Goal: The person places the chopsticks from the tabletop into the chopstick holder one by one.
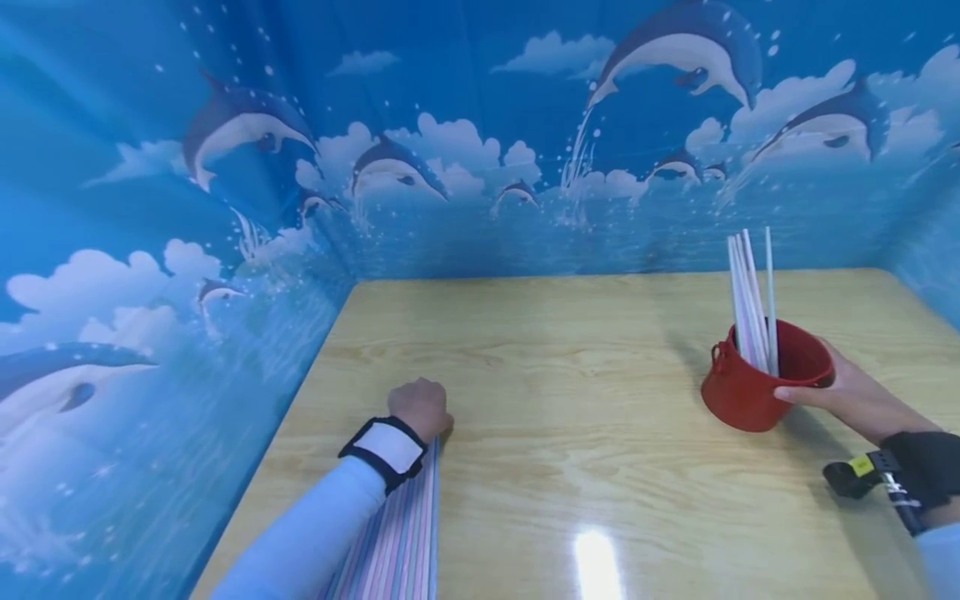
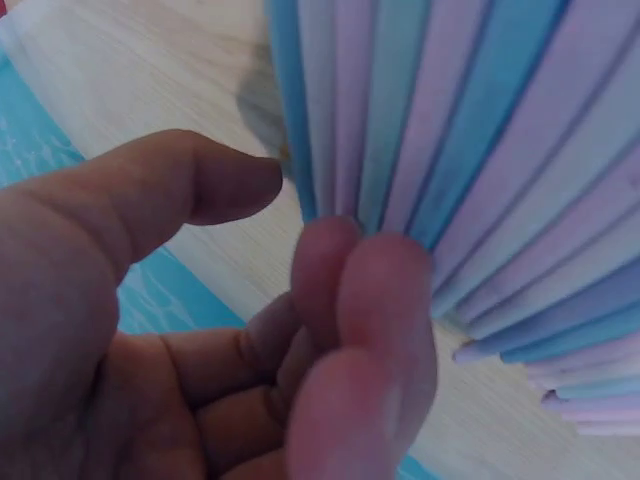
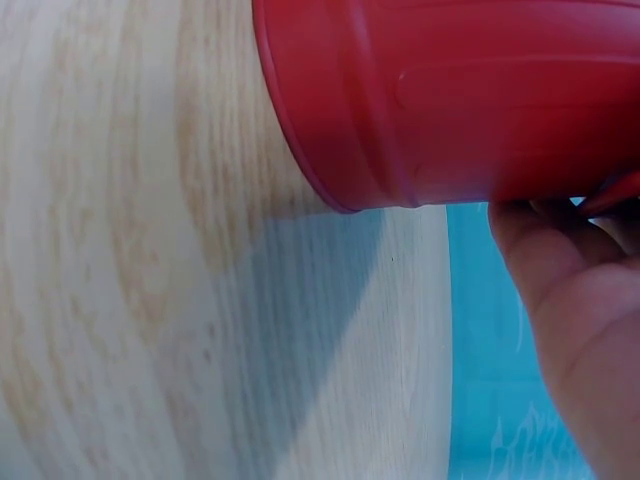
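Observation:
Long, thin pastel sticks in pink, blue and pale green lie side by side on the table, partly hidden under my left forearm. At their far end is my left hand. Bent fingertips touch the stick ends in the left wrist view, while the thumb stays apart from them. At the right, my right hand grips a red bucket by its rim, thumb on the near outer side. The bucket leans slightly, and several pale sticks stand in it. Its base shows close over the tabletop in the right wrist view.
The light wood-grain table spreads between the hands. Blue curtains printed with dolphins and clouds enclose its back and sides. A small black camera juts from the right wrist strap.

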`<action>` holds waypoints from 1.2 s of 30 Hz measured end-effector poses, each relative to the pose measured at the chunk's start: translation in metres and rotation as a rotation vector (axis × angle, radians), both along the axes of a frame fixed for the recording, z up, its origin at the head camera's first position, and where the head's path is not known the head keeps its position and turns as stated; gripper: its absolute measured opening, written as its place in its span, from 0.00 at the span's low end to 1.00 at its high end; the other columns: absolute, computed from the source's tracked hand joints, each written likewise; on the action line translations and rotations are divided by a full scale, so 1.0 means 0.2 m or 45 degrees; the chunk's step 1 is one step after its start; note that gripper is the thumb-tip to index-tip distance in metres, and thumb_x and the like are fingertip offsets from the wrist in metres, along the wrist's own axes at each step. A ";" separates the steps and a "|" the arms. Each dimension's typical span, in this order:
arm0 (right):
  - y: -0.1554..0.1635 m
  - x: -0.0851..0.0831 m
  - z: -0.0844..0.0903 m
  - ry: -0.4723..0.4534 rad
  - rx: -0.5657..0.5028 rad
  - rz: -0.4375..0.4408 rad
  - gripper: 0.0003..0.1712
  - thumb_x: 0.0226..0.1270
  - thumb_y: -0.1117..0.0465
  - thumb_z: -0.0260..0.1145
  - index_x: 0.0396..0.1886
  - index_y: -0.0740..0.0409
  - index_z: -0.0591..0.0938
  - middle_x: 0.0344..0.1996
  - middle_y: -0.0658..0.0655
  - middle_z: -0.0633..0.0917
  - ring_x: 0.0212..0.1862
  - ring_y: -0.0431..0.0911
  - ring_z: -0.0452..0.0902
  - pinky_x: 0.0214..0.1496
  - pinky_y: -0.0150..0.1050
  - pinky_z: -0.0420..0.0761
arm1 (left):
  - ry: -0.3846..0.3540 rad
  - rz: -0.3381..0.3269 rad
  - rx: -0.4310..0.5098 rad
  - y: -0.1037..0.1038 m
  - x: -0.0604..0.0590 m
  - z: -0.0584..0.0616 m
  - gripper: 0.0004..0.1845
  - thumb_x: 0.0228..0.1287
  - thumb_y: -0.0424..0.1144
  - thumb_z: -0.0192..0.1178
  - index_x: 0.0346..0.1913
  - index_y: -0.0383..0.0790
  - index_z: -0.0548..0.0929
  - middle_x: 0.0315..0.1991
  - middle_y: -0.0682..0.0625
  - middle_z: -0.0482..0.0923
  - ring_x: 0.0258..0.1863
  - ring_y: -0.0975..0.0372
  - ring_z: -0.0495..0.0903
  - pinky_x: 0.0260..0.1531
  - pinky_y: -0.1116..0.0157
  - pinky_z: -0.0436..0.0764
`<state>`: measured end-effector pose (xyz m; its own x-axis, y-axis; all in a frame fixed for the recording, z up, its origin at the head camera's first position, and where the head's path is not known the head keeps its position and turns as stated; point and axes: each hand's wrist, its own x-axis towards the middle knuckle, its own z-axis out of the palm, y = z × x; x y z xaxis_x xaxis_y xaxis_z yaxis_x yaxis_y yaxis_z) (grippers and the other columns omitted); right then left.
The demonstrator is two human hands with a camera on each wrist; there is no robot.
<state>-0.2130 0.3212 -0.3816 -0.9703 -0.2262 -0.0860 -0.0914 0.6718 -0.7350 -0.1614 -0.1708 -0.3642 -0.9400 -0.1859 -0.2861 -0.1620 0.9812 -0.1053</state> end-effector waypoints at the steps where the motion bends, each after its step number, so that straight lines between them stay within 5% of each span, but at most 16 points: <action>1: 0.00 0.00 0.00 0.005 0.002 0.001 0.46 0.54 0.53 0.59 0.64 0.38 0.39 0.56 0.60 0.56 0.46 0.34 0.54 0.40 0.44 0.74 | 0.009 -0.001 0.010 0.00 0.00 0.00 0.17 0.44 0.50 0.59 0.12 0.42 0.72 0.09 0.53 0.67 0.10 0.64 0.66 0.10 0.71 0.61; 7: 0.00 -0.03 0.02 0.022 0.009 0.000 0.46 0.54 0.53 0.59 0.63 0.38 0.39 0.56 0.61 0.55 0.46 0.34 0.54 0.38 0.40 0.74 | 0.003 -0.005 0.029 0.02 -0.01 0.02 0.17 0.43 0.50 0.60 0.11 0.42 0.71 0.10 0.53 0.68 0.11 0.64 0.67 0.11 0.71 0.63; 12: 0.01 -0.05 0.03 0.021 0.024 -0.003 0.47 0.54 0.53 0.59 0.64 0.40 0.38 0.56 0.62 0.55 0.45 0.35 0.54 0.36 0.33 0.72 | -0.041 -0.046 -0.092 0.07 -0.07 0.04 0.14 0.42 0.49 0.61 0.19 0.41 0.77 0.18 0.51 0.73 0.17 0.63 0.71 0.15 0.69 0.68; 19: 0.01 -0.10 0.08 0.045 0.047 -0.035 0.49 0.52 0.51 0.60 0.63 0.35 0.36 0.59 0.62 0.52 0.50 0.53 0.52 0.38 0.41 0.74 | -0.078 -0.062 -0.233 0.18 -0.18 0.12 0.11 0.54 0.41 0.50 0.33 0.40 0.80 0.35 0.50 0.77 0.32 0.63 0.75 0.31 0.67 0.74; 36: -0.01 -0.03 -0.01 0.022 0.039 0.007 0.47 0.54 0.53 0.59 0.63 0.37 0.37 0.58 0.62 0.53 0.42 0.29 0.53 0.35 0.30 0.72 | -0.158 -0.068 0.077 0.10 -0.11 0.13 0.06 0.48 0.32 0.53 0.29 0.36 0.79 0.33 0.46 0.77 0.29 0.59 0.74 0.29 0.66 0.74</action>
<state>-0.2182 0.3193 -0.3841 -0.9705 -0.2287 -0.0765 -0.1072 0.6933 -0.7127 -0.1832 -0.1502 -0.3379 -0.9047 -0.1157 -0.4101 -0.0991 0.9932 -0.0616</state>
